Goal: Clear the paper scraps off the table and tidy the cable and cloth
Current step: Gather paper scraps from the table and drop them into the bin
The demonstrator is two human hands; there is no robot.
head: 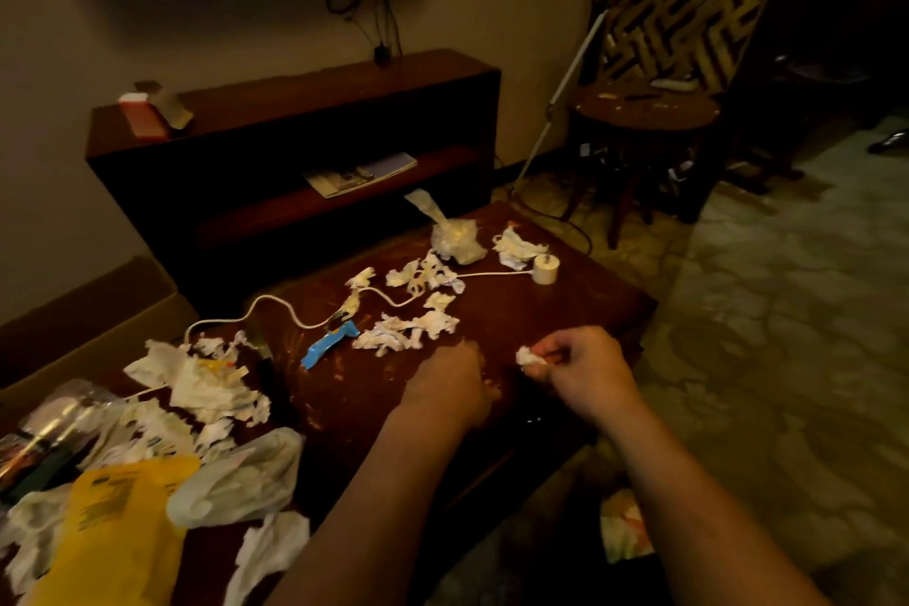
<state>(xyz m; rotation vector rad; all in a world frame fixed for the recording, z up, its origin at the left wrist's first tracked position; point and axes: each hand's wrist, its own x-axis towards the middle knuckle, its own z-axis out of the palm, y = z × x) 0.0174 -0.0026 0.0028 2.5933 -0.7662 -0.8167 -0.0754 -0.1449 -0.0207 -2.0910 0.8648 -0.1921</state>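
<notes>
We are in the step of clearing the paper, and we judge it is near its beginning. The right hand (585, 367) pinches one small crumpled paper scrap (530, 356) between the thumb and the fingers (553, 350), just above the counter (565, 310), in the lower middle of the frame. The left hand (450, 384) is just to the left of it, palm down and knuckles arched, with its fingers bent down to the wood. Whether it holds some crumb under them we cannot tell, because the back of the hand hides them. Both forearms come in from the bottom edge, and the hands are near each other but apart.

The other scraps (408, 335) lie in a loose heap in the middle of the frame, just above the left hand, and a bigger pile of white pieces (206, 384) is at the lower left. The white cable (275, 308) runs from the left side through the scraps to a round plug (546, 268) further up and to the right; no hand touches it. Which white thing is the cloth we cannot say.

The next move, in our judgement, calls for putting the held scrap away, then sweeping the middle heap together without dragging the cable along
</notes>
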